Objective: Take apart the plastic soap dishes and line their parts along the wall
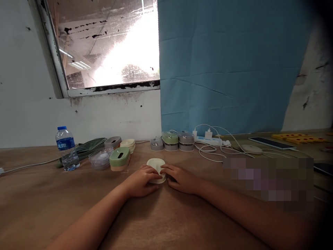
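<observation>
A small cream plastic dish (155, 162) with rounded corners lies on the brown tabletop in front of me. On its left side rests my left hand (142, 180), fingers curled over the rim. My right hand (182, 178) grips the opposite side with bent fingers, its thumb low by the near edge. Both hands cover part of the dish, so its near side is partly hidden. To the left of the dish stand slotted green covers (119, 158), stacked over a peach-coloured one. Behind them sit a stack of cream dishes (128, 143) and grey slotted covers (112, 141).
Clear plastic lids (100, 158) and a water bottle (67, 149) stand at left, near a dark green pouch (91, 147). Lidded grey boxes (186, 139) and a green box (170, 139) line the back. Rightward are a power strip (209, 140), white cables and a phone (272, 143).
</observation>
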A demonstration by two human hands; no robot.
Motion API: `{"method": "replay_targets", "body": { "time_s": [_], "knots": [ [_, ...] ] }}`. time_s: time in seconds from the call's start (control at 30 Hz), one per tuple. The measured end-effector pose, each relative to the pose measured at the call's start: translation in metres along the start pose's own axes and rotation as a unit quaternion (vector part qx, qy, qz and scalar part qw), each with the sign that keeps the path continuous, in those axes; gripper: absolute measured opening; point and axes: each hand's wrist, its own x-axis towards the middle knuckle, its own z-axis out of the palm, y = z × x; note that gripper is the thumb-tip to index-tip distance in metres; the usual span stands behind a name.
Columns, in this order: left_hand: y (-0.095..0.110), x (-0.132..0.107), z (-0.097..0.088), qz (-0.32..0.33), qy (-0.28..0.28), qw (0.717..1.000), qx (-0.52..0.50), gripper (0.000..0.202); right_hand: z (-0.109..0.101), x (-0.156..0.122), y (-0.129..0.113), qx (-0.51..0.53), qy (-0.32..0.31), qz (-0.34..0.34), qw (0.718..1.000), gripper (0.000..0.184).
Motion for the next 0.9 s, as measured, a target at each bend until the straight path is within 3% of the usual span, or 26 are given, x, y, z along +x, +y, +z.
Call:
{"method": "replay_targets", "body": {
  "time_s": [0.1,0.2,0.27,0.43,0.57,0.7,0.8,0.9],
  "knots": [
    [0.003,0.004,0.008,-0.015,-0.005,1.0,0.014,0.028,-0.001,0.0,-0.001,-0.006,0.016,0.012,1.0,0.041],
    [0.0,0.002,0.005,-0.003,-0.019,0.999,0.038,0.027,-0.003,-0.001,-0.004,-0.024,0.068,0.001,0.997,0.047],
    [-0.004,-0.001,-0.001,0.016,-0.033,0.997,0.061,0.026,-0.005,-0.001,-0.006,-0.045,0.078,-0.048,0.995,0.042],
    [-0.024,-0.002,-0.022,0.015,-0.017,0.988,0.154,0.029,-0.006,0.001,-0.01,-0.09,0.018,-0.189,0.978,0.018],
    [-0.066,0.011,-0.047,-0.049,0.033,0.98,0.192,0.03,-0.004,0.003,-0.009,-0.088,0.002,-0.18,0.98,0.017],
    [-0.121,0.028,-0.069,-0.186,0.074,0.954,0.225,0.03,-0.002,0.005,-0.007,-0.083,-0.018,-0.168,0.982,0.017],
    [-0.156,0.037,-0.075,-0.262,0.047,0.94,0.214,0.03,-0.001,0.004,-0.005,-0.083,-0.029,-0.159,0.983,0.016],
    [-0.178,0.04,-0.074,-0.304,0.017,0.931,0.2,0.029,0.0,0.004,-0.005,-0.088,-0.043,-0.156,0.983,0.015]
  ]
}}
